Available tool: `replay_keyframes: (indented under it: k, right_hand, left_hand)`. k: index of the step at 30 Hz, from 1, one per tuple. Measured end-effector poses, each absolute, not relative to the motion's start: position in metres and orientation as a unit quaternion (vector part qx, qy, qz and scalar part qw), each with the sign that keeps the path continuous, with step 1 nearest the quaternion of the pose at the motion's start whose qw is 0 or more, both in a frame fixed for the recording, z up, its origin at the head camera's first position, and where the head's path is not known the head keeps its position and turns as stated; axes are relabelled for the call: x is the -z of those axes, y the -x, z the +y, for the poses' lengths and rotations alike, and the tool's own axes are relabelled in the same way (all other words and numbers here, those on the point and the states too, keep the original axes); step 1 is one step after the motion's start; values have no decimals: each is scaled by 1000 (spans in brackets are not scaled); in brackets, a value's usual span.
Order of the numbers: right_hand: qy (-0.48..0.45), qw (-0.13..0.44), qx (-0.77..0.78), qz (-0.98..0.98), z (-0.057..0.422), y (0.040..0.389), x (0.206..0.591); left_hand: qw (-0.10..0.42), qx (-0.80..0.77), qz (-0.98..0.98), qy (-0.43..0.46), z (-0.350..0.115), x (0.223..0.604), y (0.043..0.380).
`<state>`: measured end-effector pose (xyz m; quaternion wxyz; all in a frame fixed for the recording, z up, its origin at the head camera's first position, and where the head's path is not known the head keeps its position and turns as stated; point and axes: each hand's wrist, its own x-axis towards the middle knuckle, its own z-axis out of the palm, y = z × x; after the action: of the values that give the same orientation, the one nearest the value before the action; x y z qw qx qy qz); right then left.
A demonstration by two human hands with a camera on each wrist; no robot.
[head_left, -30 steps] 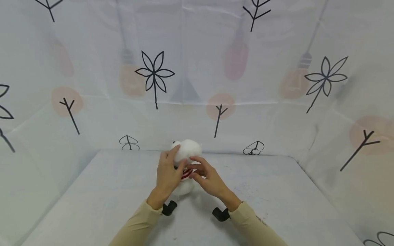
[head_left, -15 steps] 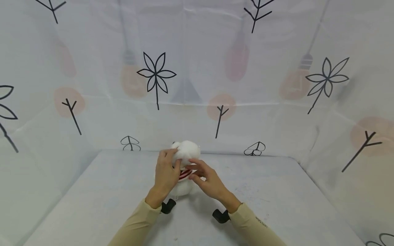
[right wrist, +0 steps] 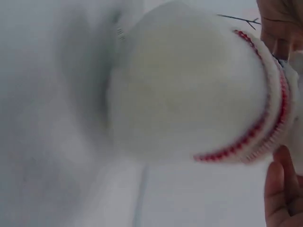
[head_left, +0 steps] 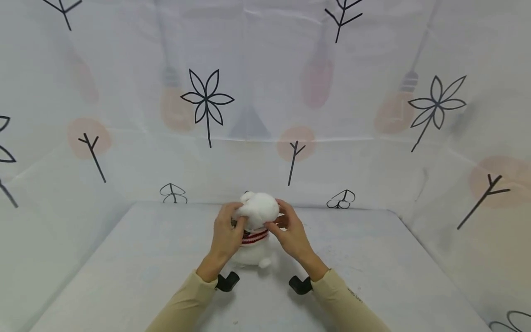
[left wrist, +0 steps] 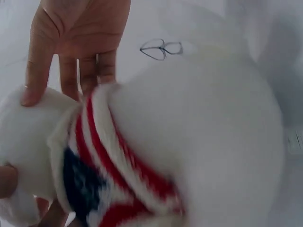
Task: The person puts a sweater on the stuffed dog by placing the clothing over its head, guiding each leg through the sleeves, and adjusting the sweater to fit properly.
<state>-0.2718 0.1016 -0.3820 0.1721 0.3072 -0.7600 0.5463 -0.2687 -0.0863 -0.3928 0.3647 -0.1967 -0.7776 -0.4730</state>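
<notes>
A white plush toy (head_left: 253, 253) sits upright on the table, its back to me, with a round head and a small ear. Around its neck runs a knitted scarf (left wrist: 128, 165) in red and white with a dark blue patch. My left hand (head_left: 226, 233) grips the left side of the head, thumb at the back; its fingertip (left wrist: 7, 182) shows low in the left wrist view. On the other side my right hand (head_left: 292, 233) holds the head, thumb (left wrist: 35, 78) against the white plush and fingers round the far side. The toy's face is hidden.
The table (head_left: 365, 258) has a white cover. White cloth walls (head_left: 257, 166) with printed plants and lamps stand behind and at both sides. A black wrist mount (head_left: 227, 281) sits under the left wrist, another (head_left: 300, 285) under the right.
My right hand has shifted up and right, from near the scarf to the head's right side. The toy's head has moved slightly right, and more of the scarf shows.
</notes>
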Motion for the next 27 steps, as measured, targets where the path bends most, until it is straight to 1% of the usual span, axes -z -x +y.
replay_keyframes:
  k: [4, 6, 7, 10, 13, 16, 18, 21, 27]
  right_hand:
    - [-316, 242, -547, -736, 103, 274, 379]
    - [-312, 252, -546, -736, 103, 277, 383]
    - [-309, 250, -545, -738, 103, 280, 388]
    - [-300, 243, -534, -752, 104, 291, 404]
    - [-302, 242, -511, -767, 105, 300, 418]
    - [-323, 243, -483, -777, 107, 305, 424]
    - [-333, 235, -466, -785, 109, 308, 426]
    - [-341, 228, -442, -798, 112, 312, 428]
    - [-337, 212, -401, -825, 118, 318, 430]
  left_hand:
    - [294, 561, -752, 181, -85, 394, 271]
    - [271, 581, -750, 165, -86, 396, 272]
    - [269, 581, -753, 153, -86, 398, 273]
    - [293, 558, -767, 119, -89, 403, 275]
    - [346, 500, -786, 112, -91, 408, 277]
    - [394, 433, -799, 137, -90, 409, 278]
    - [414, 387, -809, 157, -87, 409, 278]
    - [425, 326, -824, 184, -84, 409, 275]
    - [414, 241, -855, 199, -80, 415, 273]
